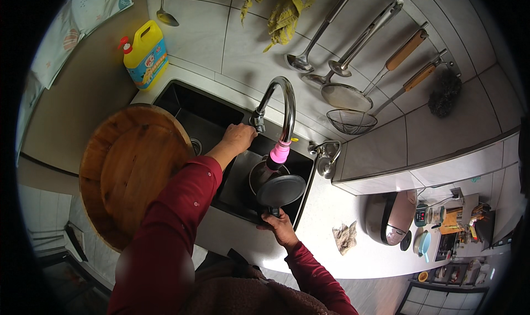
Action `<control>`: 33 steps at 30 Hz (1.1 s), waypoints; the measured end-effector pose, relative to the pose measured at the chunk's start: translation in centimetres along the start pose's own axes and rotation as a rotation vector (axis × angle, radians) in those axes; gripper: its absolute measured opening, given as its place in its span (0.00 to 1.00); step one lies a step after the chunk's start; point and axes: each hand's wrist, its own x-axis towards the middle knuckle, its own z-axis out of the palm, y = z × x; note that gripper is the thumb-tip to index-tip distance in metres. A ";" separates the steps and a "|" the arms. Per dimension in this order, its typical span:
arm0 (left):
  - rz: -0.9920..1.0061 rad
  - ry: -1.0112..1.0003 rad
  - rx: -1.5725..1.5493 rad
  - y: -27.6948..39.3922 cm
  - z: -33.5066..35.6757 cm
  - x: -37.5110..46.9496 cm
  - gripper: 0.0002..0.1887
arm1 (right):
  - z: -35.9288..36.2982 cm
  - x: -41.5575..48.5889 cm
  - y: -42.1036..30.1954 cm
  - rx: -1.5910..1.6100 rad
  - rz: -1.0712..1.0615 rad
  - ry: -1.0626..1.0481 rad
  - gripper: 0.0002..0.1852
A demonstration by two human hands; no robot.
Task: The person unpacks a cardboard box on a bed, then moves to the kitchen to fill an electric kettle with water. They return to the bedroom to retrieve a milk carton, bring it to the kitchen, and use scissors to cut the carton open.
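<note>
My left hand (pixel 239 138) is on the handle of the chrome faucet (pixel 288 108) behind the black double sink (pixel 225 214). By its short black handle, my right hand (pixel 280 229) grips a small dark frying pan (pixel 281 191) over the right basin. The pink faucet nozzle (pixel 280 152) points down just behind the pan. A round metal vessel (pixel 257 175) in the basin is partly hidden by the pan and nozzle. Whether water runs is hard to tell.
A large round wooden tub (pixel 136 174) leans over the sink's left side. A yellow detergent jug (pixel 147 58) stands at the back left. Ladles and strainers (pixel 347 96) hang on the wall. A crumpled cloth (pixel 344 237) and a rice cooker (pixel 389 217) are on the right counter.
</note>
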 end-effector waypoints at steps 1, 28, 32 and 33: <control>0.002 0.002 0.000 0.0 0.0 0.0 0.09 | 0.0 0.0 0.0 0.001 0.000 -0.002 0.10; -0.011 -0.001 -0.010 0.1 -0.2 -0.2 0.13 | -0.1 -1.1 0.0 -0.020 -0.033 -0.027 0.11; -0.009 0.003 -0.016 0.2 -0.1 -0.2 0.13 | -0.3 -1.1 -0.1 -0.014 -0.033 -0.030 0.11; -0.011 -0.004 -0.015 0.2 -0.1 -0.2 0.13 | -0.4 -1.1 -0.2 -0.014 -0.033 -0.027 0.11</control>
